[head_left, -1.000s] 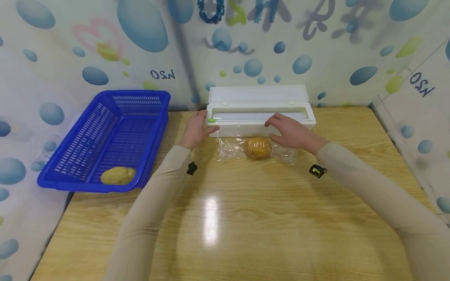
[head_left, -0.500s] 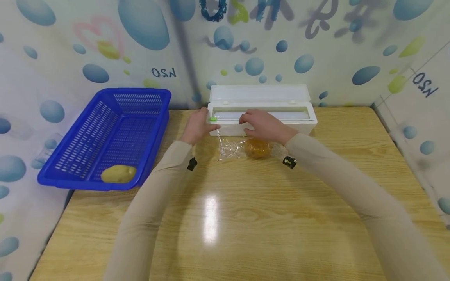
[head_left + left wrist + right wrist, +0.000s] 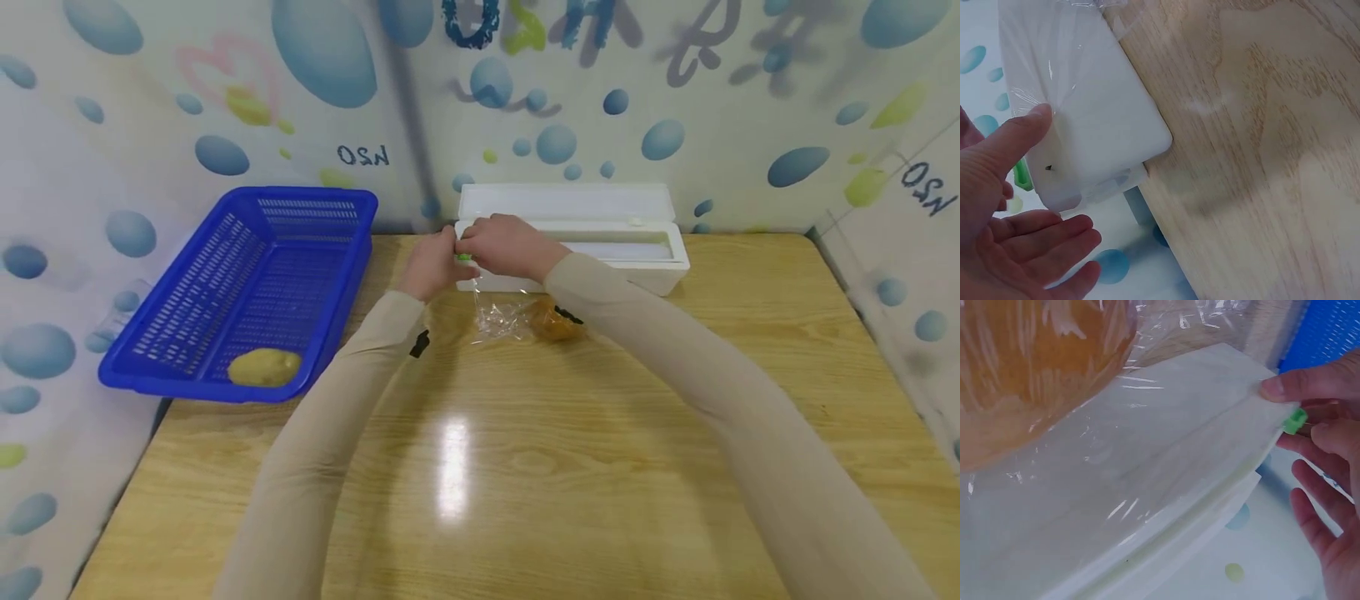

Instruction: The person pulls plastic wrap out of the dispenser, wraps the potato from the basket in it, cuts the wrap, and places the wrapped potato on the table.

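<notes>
A wood-grained counter (image 3: 525,467) met a blue-spotted wall (image 3: 558,92). The left hand (image 3: 431,267), fingers straight, thumbed the glossy white box (image 3: 1097,94); the right hand (image 3: 513,246)'s grip was unclear.

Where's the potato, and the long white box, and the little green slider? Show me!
Potato (image 3: 264,367): head view, on its upper side.
White box (image 3: 1113,122): left wrist view, on its front wall.
Green slider (image 3: 1295,421): right wrist view, on its exposed part.
</notes>
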Available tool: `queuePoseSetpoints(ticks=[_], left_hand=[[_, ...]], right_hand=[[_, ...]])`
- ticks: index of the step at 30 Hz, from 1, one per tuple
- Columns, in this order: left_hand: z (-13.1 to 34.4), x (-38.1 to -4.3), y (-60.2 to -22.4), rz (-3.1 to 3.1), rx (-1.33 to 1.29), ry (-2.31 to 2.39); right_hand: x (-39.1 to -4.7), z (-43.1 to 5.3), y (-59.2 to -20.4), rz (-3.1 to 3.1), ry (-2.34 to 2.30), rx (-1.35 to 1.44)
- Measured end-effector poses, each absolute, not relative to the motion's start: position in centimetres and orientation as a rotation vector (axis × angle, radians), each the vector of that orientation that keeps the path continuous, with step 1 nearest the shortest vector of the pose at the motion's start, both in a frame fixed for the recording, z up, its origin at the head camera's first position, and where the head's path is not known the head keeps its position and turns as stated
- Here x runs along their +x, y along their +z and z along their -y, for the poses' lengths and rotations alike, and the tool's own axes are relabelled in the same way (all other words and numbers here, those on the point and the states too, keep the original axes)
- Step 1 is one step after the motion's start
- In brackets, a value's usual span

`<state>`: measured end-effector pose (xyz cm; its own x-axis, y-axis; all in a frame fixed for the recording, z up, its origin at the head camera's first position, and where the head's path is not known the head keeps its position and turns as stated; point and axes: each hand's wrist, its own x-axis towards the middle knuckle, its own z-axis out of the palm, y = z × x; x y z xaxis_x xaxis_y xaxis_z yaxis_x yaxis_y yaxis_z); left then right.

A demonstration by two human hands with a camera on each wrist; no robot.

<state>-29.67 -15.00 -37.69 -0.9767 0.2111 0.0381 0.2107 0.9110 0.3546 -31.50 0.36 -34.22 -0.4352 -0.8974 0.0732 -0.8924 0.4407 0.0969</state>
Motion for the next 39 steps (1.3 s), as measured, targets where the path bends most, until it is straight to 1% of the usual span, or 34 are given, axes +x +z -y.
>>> queuePoseSetpoints(ticks=[5, 12, 18, 26, 32, 39], left_hand=[[14.8, -29.6, -37.9, -3.113, 0.412, 0.560], [14.4, -29.2, -37.4, -3.099, 0.416, 0.544], [14.3, -29.6, -36.6, -3.065, 0.381, 0.461], [14.5, -30.2, -36.2, -3.059, 0.351, 0.357], [14.7, -30.2, -36.3, -3.078, 0.336, 0.343], [14.8, -30.4, -36.3, -3.073, 0.323, 0.339]], right_hand=[[-31.6, 0.6, -35.0, 2.626, -0.087, 1.565], [-31.8, 0.9, -35.3, 2.762, 0.031, 1.425], [-32.3, 0.8, -35.0, 2.740, 0.000, 1.465], [-32.8, 0.2, -35.0, 2.718, 0.174, 1.517], [-32.7, -0.1, -34.8, 2.696, 0.223, 1.545], [-32.6, -0.1, -34.5, 2.771, 0.221, 1.502]])
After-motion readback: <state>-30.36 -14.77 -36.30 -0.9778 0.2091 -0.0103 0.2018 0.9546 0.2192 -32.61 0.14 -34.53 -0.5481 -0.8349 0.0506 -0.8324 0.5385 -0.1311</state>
